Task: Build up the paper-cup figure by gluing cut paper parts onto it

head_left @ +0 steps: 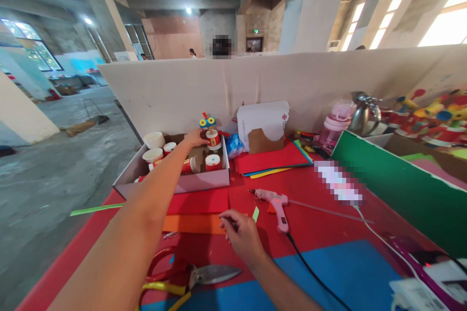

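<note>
- The paper-cup figure [213, 141] is at the back right of the white-sided box [204, 182], upright, its blue head [207, 122] above the cup.
- The left hand [197, 139] grips it at the side, though the fingertips are partly hidden.
- The right hand [241, 233] is half curled over the orange strip [193, 224], with nothing visible in it.
- The figure is probably very light; its cup wall should dent under a hard pinch.
- The head, with 2 yellow discs, sits on a thin neck that looks coiled, so it likely wobbles and could tear loose.
- The lower cup seems the best hold, with light, even pressure; the smooth paper may slide slightly.
- The red tabletop [310, 228] carries a pink glue gun [273, 199], scissors [215, 274] and a blue sheet [343, 267].
- Behind stands a white partition [175, 87]; beyond are concrete pillars [310, 19], bright windows and a grey floor [83, 150].
</note>
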Motion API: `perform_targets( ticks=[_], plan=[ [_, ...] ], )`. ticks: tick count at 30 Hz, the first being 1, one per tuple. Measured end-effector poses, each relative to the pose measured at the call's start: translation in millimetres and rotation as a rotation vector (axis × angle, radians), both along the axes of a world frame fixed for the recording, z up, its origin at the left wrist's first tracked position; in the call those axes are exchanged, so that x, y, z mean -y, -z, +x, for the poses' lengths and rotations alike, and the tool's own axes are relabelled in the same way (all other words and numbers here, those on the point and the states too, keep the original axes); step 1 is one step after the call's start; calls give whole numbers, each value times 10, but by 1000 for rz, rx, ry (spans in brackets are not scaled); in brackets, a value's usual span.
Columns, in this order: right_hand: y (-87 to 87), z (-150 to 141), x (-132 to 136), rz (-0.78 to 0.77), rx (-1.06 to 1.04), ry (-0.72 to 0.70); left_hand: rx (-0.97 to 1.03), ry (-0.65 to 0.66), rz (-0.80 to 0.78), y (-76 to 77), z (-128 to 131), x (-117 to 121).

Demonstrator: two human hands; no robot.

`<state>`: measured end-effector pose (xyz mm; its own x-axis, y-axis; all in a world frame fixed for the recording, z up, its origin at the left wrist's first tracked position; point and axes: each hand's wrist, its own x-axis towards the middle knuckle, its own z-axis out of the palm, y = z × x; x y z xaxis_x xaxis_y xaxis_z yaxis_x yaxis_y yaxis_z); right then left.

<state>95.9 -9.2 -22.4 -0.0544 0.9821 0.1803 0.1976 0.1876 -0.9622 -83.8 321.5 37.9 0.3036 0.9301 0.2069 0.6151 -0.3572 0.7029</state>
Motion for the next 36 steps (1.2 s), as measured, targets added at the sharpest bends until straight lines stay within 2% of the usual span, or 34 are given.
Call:
perform_targets(
  ticks=[7, 11, 14, 19, 24, 28, 32, 36],
  plan=[
    [-16, 3, -2, -8, -4, -17, -135, -136, 40, -218, -214, 218],
    [-17, 1, -3, -6, 0, -20, -174, -199, 127, -357, -350, 487],
    [-6, 3, -8, 2, 9, -20, -197, -195, 258, -450, -409, 857],
    [12, 3, -16, 42, 29, -20, -196, -151, 351, -511, -443, 1726],
    [-33, -25, 21, 67, 77, -48, -126, -139, 379, -415, -424, 2556],
    [-71, -48, 56, 125, 114, -124, -44, -144, 322, -288, -226, 3012],
    [-82, -43, 63, 157, 155, -162, 27, -178, 316, -85, 66, 3197],
    [-88, -25, 56, 164, 160, -142, -66, -221, 385, 166, 179, 3185]
  ],
)
